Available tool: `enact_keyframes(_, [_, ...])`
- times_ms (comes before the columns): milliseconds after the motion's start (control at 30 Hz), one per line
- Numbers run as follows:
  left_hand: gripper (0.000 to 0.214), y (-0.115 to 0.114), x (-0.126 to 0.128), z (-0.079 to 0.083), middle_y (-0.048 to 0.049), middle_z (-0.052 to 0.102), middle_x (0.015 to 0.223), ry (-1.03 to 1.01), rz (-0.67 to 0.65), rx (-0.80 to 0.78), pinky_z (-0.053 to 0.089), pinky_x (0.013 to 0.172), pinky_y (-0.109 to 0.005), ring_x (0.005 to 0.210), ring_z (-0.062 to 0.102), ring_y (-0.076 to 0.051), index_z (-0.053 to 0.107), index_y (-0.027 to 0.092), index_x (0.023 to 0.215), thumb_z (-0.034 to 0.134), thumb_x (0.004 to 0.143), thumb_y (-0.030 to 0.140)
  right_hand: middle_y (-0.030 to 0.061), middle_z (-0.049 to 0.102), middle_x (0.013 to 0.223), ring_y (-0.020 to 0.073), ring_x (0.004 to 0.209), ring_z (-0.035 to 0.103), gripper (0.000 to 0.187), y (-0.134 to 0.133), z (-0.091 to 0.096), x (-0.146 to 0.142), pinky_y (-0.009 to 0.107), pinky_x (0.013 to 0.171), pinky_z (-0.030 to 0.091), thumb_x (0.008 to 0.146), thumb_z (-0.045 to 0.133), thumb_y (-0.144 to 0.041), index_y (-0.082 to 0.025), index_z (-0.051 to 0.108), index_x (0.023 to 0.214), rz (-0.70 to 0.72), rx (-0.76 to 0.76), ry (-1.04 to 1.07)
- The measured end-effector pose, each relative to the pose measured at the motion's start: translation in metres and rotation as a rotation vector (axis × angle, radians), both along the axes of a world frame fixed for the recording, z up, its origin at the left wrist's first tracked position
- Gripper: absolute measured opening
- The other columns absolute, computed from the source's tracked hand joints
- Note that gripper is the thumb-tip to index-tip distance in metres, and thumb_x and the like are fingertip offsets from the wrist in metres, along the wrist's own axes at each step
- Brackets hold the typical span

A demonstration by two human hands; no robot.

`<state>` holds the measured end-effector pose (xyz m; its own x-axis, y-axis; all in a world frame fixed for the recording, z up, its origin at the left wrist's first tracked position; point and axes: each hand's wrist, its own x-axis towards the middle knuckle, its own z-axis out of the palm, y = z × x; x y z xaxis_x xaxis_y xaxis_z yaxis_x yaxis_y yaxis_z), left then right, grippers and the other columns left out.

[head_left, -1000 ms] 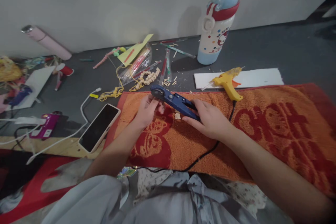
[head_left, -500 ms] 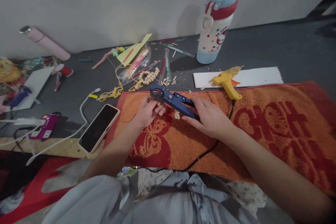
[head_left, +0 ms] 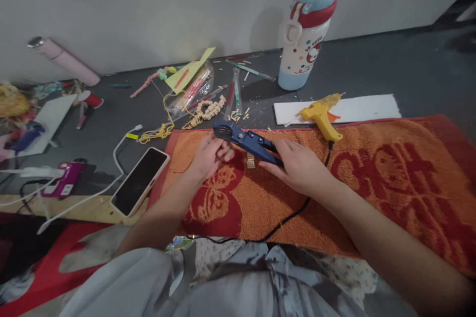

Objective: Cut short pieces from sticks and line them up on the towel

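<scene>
My right hand (head_left: 303,167) is closed around the handles of a blue plier-like hand cutter (head_left: 254,144), at the middle of the orange and red towel (head_left: 282,198). The tool's rounded head points left and lies over the fingertips of my left hand (head_left: 212,158). Those fingers are curled and pressed together right under the head; whatever they pinch is hidden. Just below the tool, a short row of small pale sticks (head_left: 251,161) lies on the towel between my hands.
A yellow glue gun (head_left: 323,115) rests on a white board (head_left: 364,108), its black cord crossing the towel. Behind stand a patterned water bottle (head_left: 305,49) and plastic-wrapped sticks (head_left: 195,86) with pale cut bits. A phone (head_left: 140,182) and white cable lie left.
The head of the cutter has shifted very slightly right over my left fingertips. Both hands stay in nearly the same place, and nothing else has visibly moved.
</scene>
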<state>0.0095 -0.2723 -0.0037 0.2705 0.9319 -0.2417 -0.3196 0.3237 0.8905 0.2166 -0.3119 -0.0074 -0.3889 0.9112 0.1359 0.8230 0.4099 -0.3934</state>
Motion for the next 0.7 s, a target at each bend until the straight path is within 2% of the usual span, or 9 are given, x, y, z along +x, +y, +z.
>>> enact_keyframes(100, [0.031, 0.000, 0.000, 0.000, 0.0072, 0.030, 0.040, -0.028, -0.016, 0.016, 0.034, 0.044, -0.017, 0.037, 0.036, -0.004, 0.042, 0.015, 0.054, 0.060, 0.078, 0.025, 0.0139, 0.065, 0.089, 0.0275, 0.081, 0.063, 0.038, -0.001, 0.001, -0.001, 0.033, 0.066, 0.045, 0.088, 0.045, -0.047, -0.013, 0.053, 0.102, -0.034, -0.039, -0.010])
enact_keyframes(200, [0.031, 0.000, 0.000, 0.001, 0.0073, 0.029, 0.041, -0.027, -0.005, 0.029, 0.034, 0.043, -0.017, 0.037, 0.035, -0.003, 0.042, 0.015, 0.055, 0.058, 0.080, 0.025, 0.0146, 0.066, 0.095, 0.0278, 0.087, 0.063, 0.041, -0.002, 0.002, -0.001, 0.032, 0.070, 0.045, 0.087, 0.045, -0.047, -0.013, 0.052, 0.109, -0.051, -0.114, 0.053])
enact_keyframes(367, [0.025, 0.001, 0.004, 0.002, 0.0063, 0.038, 0.050, 0.005, 0.086, 0.092, 0.035, 0.042, -0.016, 0.039, 0.031, -0.001, 0.047, 0.014, 0.060, 0.059, 0.079, 0.023, 0.0129, 0.066, 0.101, 0.0270, 0.091, 0.062, 0.042, -0.002, 0.003, 0.000, 0.031, 0.072, 0.045, 0.087, 0.044, -0.050, -0.014, 0.051, 0.108, -0.082, -0.227, 0.168])
enact_keyframes(467, [0.022, 0.003, 0.004, -0.003, 0.0050, 0.045, 0.057, 0.061, 0.147, 0.152, 0.035, 0.042, -0.016, 0.041, 0.032, 0.000, 0.050, 0.014, 0.064, 0.063, 0.078, 0.027, 0.0130, 0.065, 0.101, 0.0262, 0.091, 0.062, 0.040, -0.001, 0.004, 0.000, 0.031, 0.072, 0.044, 0.086, 0.044, -0.050, -0.015, 0.052, 0.104, -0.093, -0.256, 0.185])
enact_keyframes(600, [0.027, 0.008, -0.001, -0.015, 0.0081, 0.036, 0.046, 0.191, 0.135, 0.263, 0.034, 0.042, -0.018, 0.040, 0.038, -0.003, 0.051, 0.017, 0.068, 0.064, 0.076, 0.039, 0.0135, 0.064, 0.103, 0.0257, 0.091, 0.061, 0.041, 0.000, 0.005, -0.002, 0.030, 0.073, 0.043, 0.085, 0.045, -0.052, -0.015, 0.052, 0.103, -0.081, -0.306, 0.178])
enact_keyframes(700, [0.031, 0.010, -0.003, -0.021, 0.0084, 0.037, 0.045, 0.290, 0.127, 0.352, 0.033, 0.043, -0.019, 0.039, 0.041, -0.005, 0.050, 0.018, 0.069, 0.063, 0.075, 0.046, 0.0134, 0.064, 0.104, 0.0260, 0.092, 0.060, 0.042, 0.000, 0.004, -0.004, 0.031, 0.074, 0.043, 0.085, 0.045, -0.052, -0.015, 0.051, 0.104, -0.078, -0.315, 0.189])
